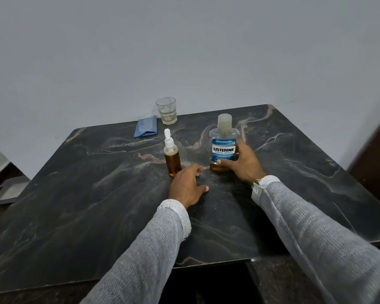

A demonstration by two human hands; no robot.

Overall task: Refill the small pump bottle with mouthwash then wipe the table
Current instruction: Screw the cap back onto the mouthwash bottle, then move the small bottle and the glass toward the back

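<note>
A small pump bottle (172,156) with amber liquid and a white pump top stands upright mid-table. To its right stands the mouthwash bottle (223,143), capped, with a blue label and a little amber liquid at the bottom. My right hand (242,162) grips the mouthwash bottle's lower right side, thumb across its front. My left hand (188,186) rests on the table just in front of the pump bottle, fingers relaxed, holding nothing. A folded blue cloth (146,126) lies at the table's far edge.
The dark marbled table (97,194) stands against a pale wall. A clear glass (166,110) stands at the far edge beside the cloth. A grey tray (9,190) sits low off the table's left side.
</note>
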